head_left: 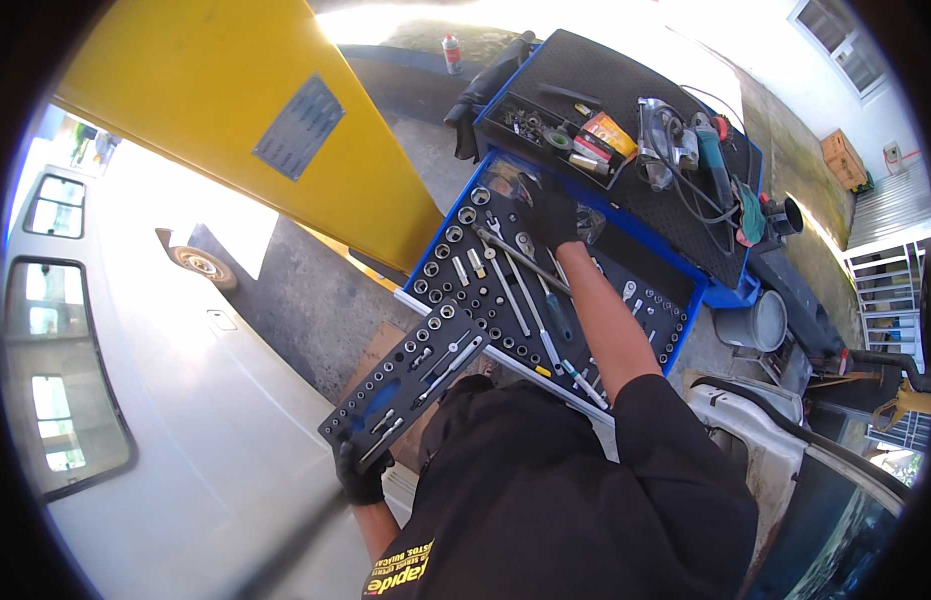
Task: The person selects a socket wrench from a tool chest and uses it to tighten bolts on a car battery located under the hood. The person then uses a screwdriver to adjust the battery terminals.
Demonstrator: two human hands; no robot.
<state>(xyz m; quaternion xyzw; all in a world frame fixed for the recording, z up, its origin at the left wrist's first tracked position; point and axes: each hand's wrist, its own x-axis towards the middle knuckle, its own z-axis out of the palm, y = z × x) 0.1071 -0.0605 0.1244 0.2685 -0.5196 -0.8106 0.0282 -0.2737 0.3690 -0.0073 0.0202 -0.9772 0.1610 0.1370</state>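
My left hand [362, 474], in a black glove, grips the lower end of a dark socket tray [404, 383]. Rows of chrome sockets, a ratchet and extension bars sit in this tray, which is tilted, its upper end over the front edge of an open blue drawer [691, 310]. My right hand [552, 212], also black-gloved, reaches to the back of that drawer, near small clear plastic packets [503, 178]. Its fingers blend into the dark surroundings, so their grip is unclear. Large sockets [455, 234], a long bar [521, 258] and ratchets [629, 290] lie in the drawer.
On the blue tool cabinet's black top [606, 75] lie a corded angle grinder [713, 160] and an open parts compartment [556, 140]. A yellow post [246, 100] rises at left, beside a white van [166, 400]. A grey bucket [754, 322] stands right; a spray can [452, 54] stands behind.
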